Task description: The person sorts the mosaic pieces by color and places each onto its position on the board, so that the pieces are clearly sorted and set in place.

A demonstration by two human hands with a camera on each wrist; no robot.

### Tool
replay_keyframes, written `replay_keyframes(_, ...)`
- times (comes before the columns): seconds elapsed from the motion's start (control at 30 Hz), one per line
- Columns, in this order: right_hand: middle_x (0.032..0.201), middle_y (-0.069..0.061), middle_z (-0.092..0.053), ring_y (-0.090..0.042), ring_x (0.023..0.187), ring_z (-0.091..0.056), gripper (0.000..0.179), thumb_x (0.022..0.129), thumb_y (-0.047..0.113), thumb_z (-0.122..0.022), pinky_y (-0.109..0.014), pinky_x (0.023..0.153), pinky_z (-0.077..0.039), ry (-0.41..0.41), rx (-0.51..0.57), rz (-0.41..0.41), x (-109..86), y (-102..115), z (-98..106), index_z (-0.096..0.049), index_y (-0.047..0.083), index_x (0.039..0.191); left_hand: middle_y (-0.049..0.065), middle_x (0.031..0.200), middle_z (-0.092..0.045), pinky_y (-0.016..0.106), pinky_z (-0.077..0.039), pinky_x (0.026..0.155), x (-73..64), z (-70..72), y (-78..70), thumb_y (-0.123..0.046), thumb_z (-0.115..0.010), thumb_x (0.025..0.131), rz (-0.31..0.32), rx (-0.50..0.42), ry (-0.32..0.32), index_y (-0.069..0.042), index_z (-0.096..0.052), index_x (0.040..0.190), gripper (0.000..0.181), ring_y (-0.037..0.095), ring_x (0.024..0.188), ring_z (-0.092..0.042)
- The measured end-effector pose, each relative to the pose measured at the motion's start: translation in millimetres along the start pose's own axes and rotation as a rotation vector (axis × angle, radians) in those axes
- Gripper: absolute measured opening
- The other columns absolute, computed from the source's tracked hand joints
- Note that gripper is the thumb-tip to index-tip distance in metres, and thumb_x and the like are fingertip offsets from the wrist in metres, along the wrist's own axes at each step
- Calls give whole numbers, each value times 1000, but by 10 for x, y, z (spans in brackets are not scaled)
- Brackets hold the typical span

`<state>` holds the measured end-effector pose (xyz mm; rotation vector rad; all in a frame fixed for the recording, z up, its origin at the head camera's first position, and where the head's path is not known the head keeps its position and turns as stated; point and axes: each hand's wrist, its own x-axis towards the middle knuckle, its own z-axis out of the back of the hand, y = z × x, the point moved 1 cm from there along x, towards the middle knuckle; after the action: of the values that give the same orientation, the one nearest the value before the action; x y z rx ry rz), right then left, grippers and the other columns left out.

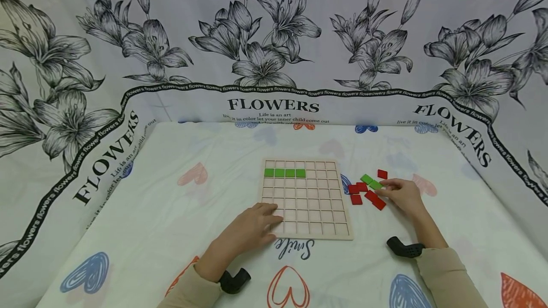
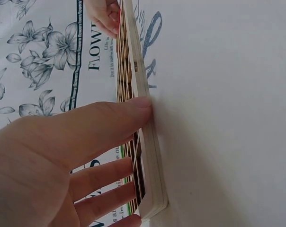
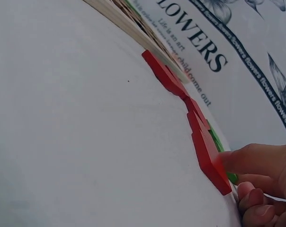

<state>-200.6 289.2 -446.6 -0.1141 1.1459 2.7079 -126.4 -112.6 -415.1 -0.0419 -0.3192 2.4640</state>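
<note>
Three large "FLOWERS" prints (image 1: 274,105); right hand (image 1: 402,195) pinches green tile (image 1: 375,185); left hand (image 1: 248,227), fingers extended, touches board (image 1: 317,204).

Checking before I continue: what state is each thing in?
Pale wooden grid board: flat, partly filled
Four green square tiles: in one board row
Two green square tiles: loose
Red square tiles: loose
Left hand: touching board
Right hand: at loose green tile, grip unclear

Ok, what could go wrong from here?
The right hand is at a green tile with red tiles close by, so it might nudge those out of place. The left hand touches the board; an accidental push could shift it and perhaps jostle the row of four green tiles.
</note>
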Motion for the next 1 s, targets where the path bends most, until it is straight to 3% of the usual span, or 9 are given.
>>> replay_keyframes(0.47, 74, 4, -52, -9, 66, -47, 53, 88, 33, -68, -20, 55, -41, 68, 14, 27, -18, 63, 78, -59, -4, 125, 11, 134, -60, 44, -51, 100, -11, -5, 2, -29, -74, 83, -7, 8, -5, -15, -69, 119, 39, 28, 125, -56)
replay_keyframes(0.73, 79, -2, -54, -16, 77, -48, 50, 88, 32, -69, -20, 57, -42, 74, -18, 53, -40, 175, 38, -61, -3, 124, 11, 134, -60, 44, -52, 98, -19, -13, 18, -29, -74, 82, -21, 22, -6, -16, -69, 118, 39, 28, 124, -56)
replay_keyframes(1.0, 77, 0, -52, -13, 70, -48, 47, 88, 28, -68, -20, 54, -42, 104, 5, 83, -18, 251, -9, -61, -3, 123, 11, 134, -60, 44, -52, 98, -23, -1, 5, -28, -75, 82, -9, 11, -3, -15, -69, 118, 39, 28, 124, -56)
